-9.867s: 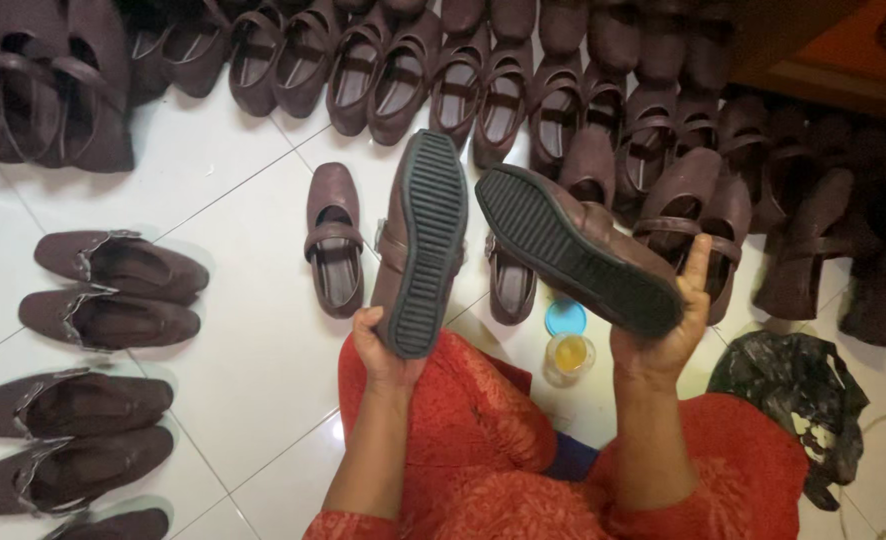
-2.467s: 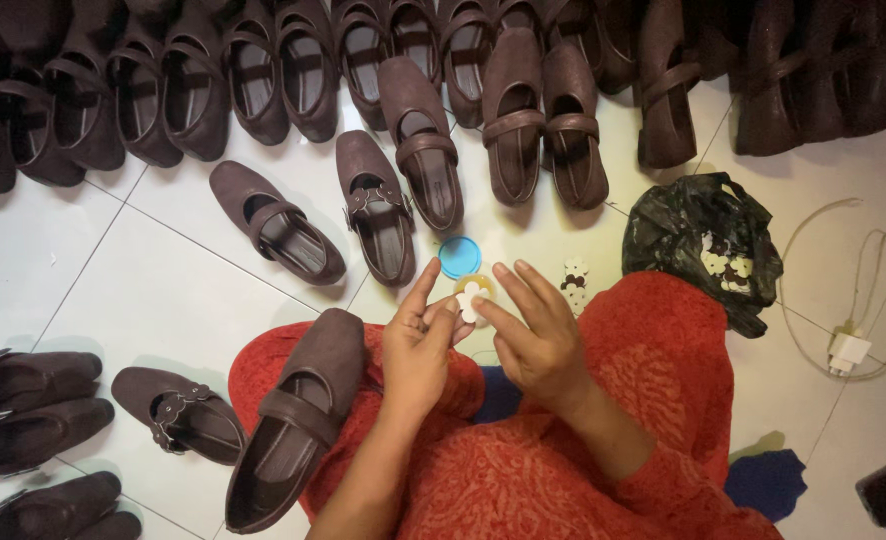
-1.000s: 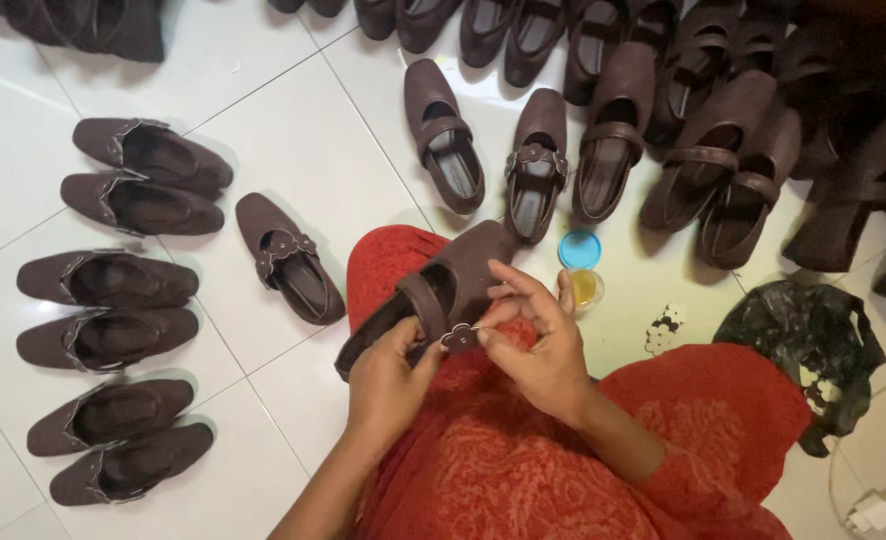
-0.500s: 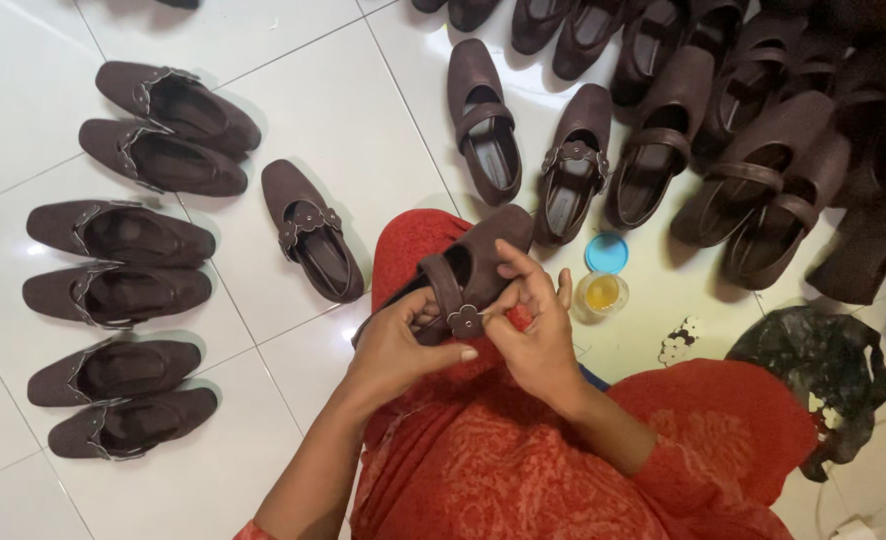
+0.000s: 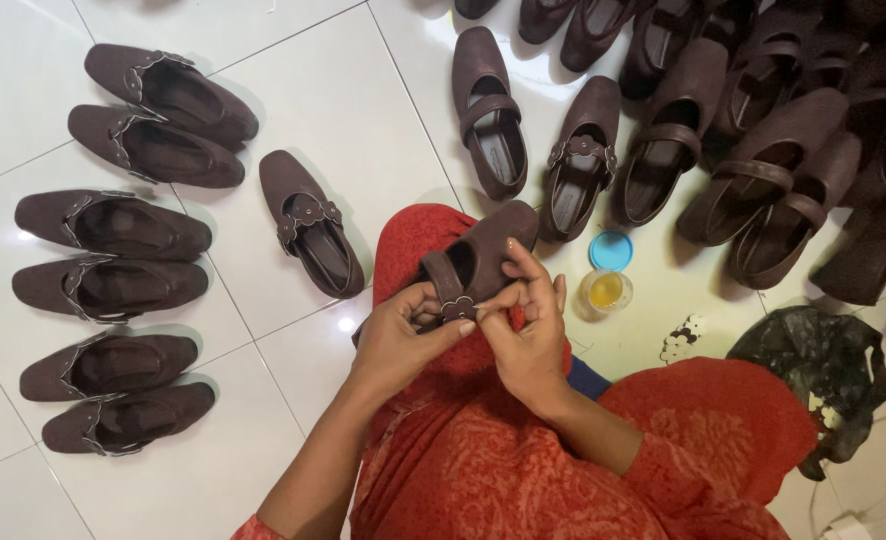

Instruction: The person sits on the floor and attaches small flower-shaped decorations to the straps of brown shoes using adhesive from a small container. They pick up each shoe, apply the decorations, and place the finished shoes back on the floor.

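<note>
A dark brown strap shoe (image 5: 483,250) lies across my red-clothed knee, toe pointing up and right. My left hand (image 5: 398,335) grips its strap from the left, thumb on a small scalloped trim piece (image 5: 456,307) at the strap. My right hand (image 5: 528,330) pinches the same spot from the right, fingers over the shoe's opening. A small open jar of yellowish liquid (image 5: 605,291) stands on the floor just right of my hands, with its blue lid (image 5: 611,250) beside it.
Finished pairs of brown shoes (image 5: 113,225) line the white tiled floor at left. One trimmed shoe (image 5: 310,222) lies near my knee. Many more shoes (image 5: 723,150) crowd the top and right. A dark bag (image 5: 823,375) and loose trim pieces (image 5: 681,340) lie at right.
The view has shifted a little. My fingers have worked along the strap, and the trim piece now sits under my left thumb; the shoe stays on my knee.
</note>
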Motion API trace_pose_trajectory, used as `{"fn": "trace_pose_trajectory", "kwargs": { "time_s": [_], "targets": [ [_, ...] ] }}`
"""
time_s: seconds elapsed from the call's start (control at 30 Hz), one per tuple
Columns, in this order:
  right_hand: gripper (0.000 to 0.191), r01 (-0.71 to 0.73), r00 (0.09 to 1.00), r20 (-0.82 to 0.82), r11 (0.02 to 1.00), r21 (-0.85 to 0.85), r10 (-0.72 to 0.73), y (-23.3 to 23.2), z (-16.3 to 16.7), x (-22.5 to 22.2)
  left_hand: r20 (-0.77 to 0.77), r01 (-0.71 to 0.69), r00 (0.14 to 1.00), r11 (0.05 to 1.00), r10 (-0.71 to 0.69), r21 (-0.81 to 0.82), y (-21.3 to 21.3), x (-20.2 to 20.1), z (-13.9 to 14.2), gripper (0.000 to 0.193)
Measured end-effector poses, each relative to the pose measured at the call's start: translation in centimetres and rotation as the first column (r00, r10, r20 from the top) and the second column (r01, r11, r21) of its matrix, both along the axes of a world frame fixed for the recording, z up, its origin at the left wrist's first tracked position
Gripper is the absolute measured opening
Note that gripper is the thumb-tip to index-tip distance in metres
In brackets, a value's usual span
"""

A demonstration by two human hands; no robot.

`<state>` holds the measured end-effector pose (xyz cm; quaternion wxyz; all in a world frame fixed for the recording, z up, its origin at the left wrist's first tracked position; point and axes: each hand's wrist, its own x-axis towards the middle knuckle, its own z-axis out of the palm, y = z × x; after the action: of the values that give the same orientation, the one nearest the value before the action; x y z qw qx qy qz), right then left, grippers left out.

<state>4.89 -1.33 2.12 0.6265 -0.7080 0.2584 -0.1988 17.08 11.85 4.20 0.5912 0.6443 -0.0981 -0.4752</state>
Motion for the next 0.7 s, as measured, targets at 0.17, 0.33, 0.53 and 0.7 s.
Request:
{"fn": "trace_pose_trajectory", "kwargs": {
  "time_s": [0.17,0.33,0.53,0.7],
  "targets": [
    [0.072,-0.029,0.997,-0.071,0.992,-0.124,0.020,-0.08,0.25,0.07,0.027,-0.001,1.000,0.999,0.000,0.041,0.13,-0.06,-0.07,0.031],
    [0.072,-0.034,0.995,-0.095,0.988,-0.151,0.019,-0.14,0.40,0.33,0.043,0.000,0.999,0.999,-0.002,0.045,0.14,-0.05,-0.38,0.029],
    [0.072,-0.041,0.989,-0.148,0.972,-0.230,0.007,0.01,0.53,0.32,0.027,-0.014,1.000,1.000,0.014,0.007,0.08,-0.11,-0.81,0.026],
    [0.072,-0.069,0.983,-0.182,0.954,-0.292,0.015,-0.04,0.94,0.38,0.045,-0.008,0.999,0.998,0.005,0.064,-0.02,-0.09,-0.77,0.018]
  ]
}}
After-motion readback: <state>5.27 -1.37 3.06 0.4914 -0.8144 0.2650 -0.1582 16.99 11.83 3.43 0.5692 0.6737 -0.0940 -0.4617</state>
